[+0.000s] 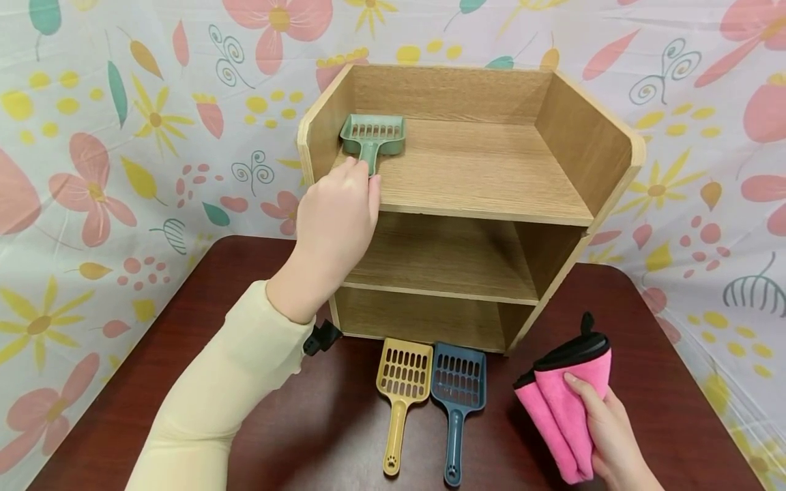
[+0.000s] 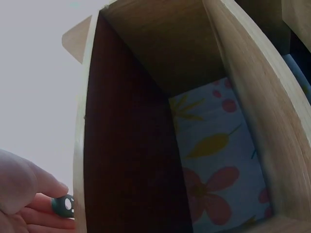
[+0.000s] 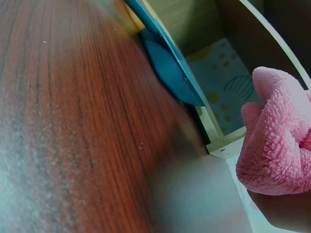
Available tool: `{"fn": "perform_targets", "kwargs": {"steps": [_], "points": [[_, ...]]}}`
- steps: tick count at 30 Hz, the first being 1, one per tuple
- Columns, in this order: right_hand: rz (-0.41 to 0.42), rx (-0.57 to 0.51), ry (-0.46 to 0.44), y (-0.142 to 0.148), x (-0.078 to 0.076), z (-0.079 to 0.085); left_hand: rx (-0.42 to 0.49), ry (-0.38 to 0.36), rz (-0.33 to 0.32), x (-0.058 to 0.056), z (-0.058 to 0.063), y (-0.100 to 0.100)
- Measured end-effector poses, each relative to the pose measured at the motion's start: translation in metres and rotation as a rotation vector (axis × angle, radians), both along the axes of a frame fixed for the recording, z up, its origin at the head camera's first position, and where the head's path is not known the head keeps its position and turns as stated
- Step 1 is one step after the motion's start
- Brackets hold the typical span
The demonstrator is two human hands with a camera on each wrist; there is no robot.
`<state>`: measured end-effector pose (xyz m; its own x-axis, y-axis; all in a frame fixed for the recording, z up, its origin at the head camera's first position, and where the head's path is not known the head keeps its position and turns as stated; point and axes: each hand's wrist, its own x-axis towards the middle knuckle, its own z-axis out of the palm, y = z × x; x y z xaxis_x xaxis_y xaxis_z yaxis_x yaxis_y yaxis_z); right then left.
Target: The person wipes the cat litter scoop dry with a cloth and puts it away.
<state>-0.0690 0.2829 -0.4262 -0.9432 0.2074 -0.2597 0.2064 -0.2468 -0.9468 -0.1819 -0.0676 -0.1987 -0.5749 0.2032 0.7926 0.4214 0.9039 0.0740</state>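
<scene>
My left hand (image 1: 340, 211) grips the handle of a green slotted litter scoop (image 1: 373, 129), whose head sits at the left end of the wooden shelf unit's top board (image 1: 479, 164). In the left wrist view the thumb and fingers close round the handle end (image 2: 62, 206) beside the board's edge. On the right, my right hand (image 1: 608, 423) holds a folded pink cloth (image 1: 561, 416) with black trim and a loop, thumb across its front. The cloth (image 3: 274, 141) bunches up in the right wrist view, hiding most of that hand.
A yellow litter scoop (image 1: 404, 372) and a blue litter scoop (image 1: 458, 375) lie side by side on the dark red-brown table (image 1: 295, 423), heads against the shelf's base. Two lower shelf levels open toward me. A flower-patterned curtain (image 1: 153, 136) surrounds the table's back and sides.
</scene>
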Motion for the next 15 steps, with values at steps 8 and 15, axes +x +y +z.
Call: {"fn": "perform_targets", "kwargs": {"steps": [8,15], "points": [[-0.003,-0.006,-0.002,-0.002,-0.002,0.001,-0.011,-0.022,0.049,-0.011,0.005,0.004],[-0.002,-0.016,0.014,-0.004,-0.001,0.001,-0.001,-0.075,0.067,-0.013,0.005,0.006]]}}
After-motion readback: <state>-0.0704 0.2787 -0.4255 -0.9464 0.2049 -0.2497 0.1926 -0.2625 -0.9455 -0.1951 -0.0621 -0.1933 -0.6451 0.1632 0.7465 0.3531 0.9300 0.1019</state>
